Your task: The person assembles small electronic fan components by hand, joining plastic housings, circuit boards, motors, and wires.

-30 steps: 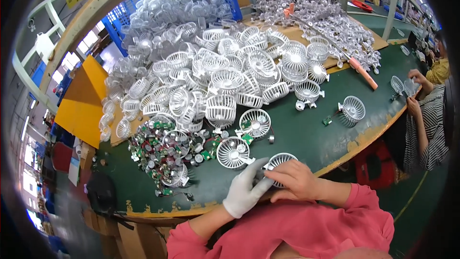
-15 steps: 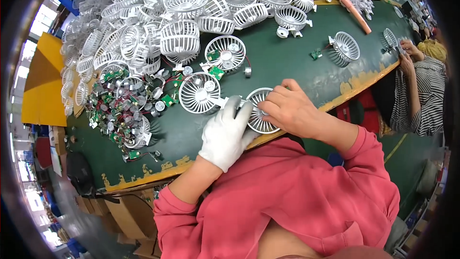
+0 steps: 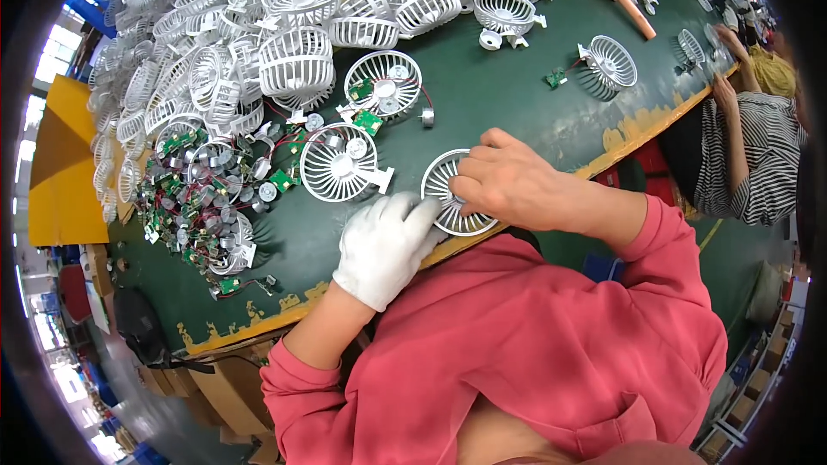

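Our right hand (image 3: 508, 185) fingers press the white fan grille (image 3: 448, 198) at the bench (image 3: 482, 103) near edge; gloved left hand (image 3: 385, 245) steadies it, seemingly; it could slip off.

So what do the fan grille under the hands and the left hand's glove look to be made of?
Fan grille: probably moulded plastic, matte white, with thin even ribs. Glove on the left hand: likely knitted fabric, white, soft and wrinkled at the cuff. The right hand is bare.
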The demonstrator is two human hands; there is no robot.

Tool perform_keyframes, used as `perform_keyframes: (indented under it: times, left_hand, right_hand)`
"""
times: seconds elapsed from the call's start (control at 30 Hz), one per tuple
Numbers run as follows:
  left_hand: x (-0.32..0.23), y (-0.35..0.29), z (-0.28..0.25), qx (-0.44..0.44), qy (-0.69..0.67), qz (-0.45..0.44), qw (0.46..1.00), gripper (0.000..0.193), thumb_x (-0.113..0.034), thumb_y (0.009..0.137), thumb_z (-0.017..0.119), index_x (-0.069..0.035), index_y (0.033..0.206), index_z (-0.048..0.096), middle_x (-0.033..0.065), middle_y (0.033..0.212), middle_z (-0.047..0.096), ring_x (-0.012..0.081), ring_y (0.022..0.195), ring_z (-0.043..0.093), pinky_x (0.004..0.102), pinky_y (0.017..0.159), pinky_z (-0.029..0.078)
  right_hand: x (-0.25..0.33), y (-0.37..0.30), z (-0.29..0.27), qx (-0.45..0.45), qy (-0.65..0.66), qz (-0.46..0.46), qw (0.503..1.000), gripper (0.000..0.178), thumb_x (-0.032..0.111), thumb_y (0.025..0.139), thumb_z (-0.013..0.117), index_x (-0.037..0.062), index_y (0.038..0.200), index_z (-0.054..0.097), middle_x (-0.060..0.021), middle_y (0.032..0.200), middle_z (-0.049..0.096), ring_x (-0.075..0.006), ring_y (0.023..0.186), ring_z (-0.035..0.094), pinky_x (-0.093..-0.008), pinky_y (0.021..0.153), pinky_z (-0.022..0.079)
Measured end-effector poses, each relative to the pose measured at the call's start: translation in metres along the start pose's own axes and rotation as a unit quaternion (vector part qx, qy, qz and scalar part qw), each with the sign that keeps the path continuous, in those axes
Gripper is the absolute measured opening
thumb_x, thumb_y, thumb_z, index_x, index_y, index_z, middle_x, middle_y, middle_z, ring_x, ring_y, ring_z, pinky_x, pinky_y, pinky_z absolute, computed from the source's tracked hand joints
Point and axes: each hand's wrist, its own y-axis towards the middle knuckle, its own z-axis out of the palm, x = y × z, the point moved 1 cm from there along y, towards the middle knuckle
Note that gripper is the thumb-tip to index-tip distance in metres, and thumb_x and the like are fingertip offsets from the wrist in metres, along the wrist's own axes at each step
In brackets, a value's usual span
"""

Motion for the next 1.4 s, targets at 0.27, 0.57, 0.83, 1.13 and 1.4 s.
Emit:
perform_keyframes:
  times: [0.27,0.57,0.83,1.13,1.4]
  left_hand:
    - [0.003,-0.004,0.003,-0.024,-0.021,-0.02,0.999,0.025,-0.022,0.073,0.071,-0.013,0.095,0.061,0.0045,0.088,0.056,0.0238,0.079,0.059,0.0367,0.067,0.048]
    - [-0.007,0.003,-0.004,-0.075,-0.115,-0.051,0.989,0.033,-0.013,0.068,0.074,-0.009,0.099,0.066,0.0095,0.096,0.061,0.0282,0.085,0.06,0.0368,0.074,0.049]
    - [0.007,0.042,-0.029,-0.128,0.029,0.005,0.991,0.031,-0.011,0.067,0.073,-0.009,0.097,0.065,0.0106,0.098,0.061,0.0297,0.09,0.058,0.0385,0.079,0.046]
    - [0.032,0.077,-0.006,-0.039,0.262,0.014,0.964,0.041,-0.011,0.073,0.065,-0.015,0.114,0.06,0.0102,0.101,0.058,0.0289,0.097,0.053,0.0425,0.089,0.039]
    - [0.033,0.091,-0.001,0.014,0.264,0.043,0.963,0.045,-0.009,0.074,0.062,-0.02,0.117,0.059,0.0094,0.096,0.056,0.0287,0.096,0.052,0.0445,0.087,0.04]
  right_hand:
    - [0.002,0.013,0.005,0.031,-0.031,-0.007,0.999,0.018,0.021,0.071,0.068,0.0092,0.07,0.055,-0.0036,0.071,0.053,-0.02,0.07,0.054,-0.0336,0.075,0.037]
    - [0.002,-0.016,0.013,-0.071,-0.035,0.056,0.995,0.014,0.02,0.072,0.063,0.0083,0.071,0.056,-0.0033,0.069,0.05,-0.0195,0.073,0.054,-0.0357,0.078,0.039]
    - [-0.063,-0.09,-0.054,-0.126,-0.195,0.219,0.948,0.03,0.026,0.062,0.076,0.0144,0.086,0.062,-0.0012,0.077,0.051,-0.0188,0.076,0.056,-0.0383,0.079,0.041]
    - [-0.16,-0.14,-0.084,-0.208,-0.28,0.29,0.891,0.026,0.03,0.071,0.073,0.0134,0.09,0.066,-0.0027,0.083,0.059,-0.0218,0.084,0.059,-0.0393,0.082,0.039]
    - [-0.187,-0.163,-0.061,-0.153,-0.287,0.303,0.896,0.059,0.032,0.063,0.078,0.015,0.115,0.056,-0.0047,0.112,0.055,-0.0239,0.11,0.05,-0.045,0.099,0.033]
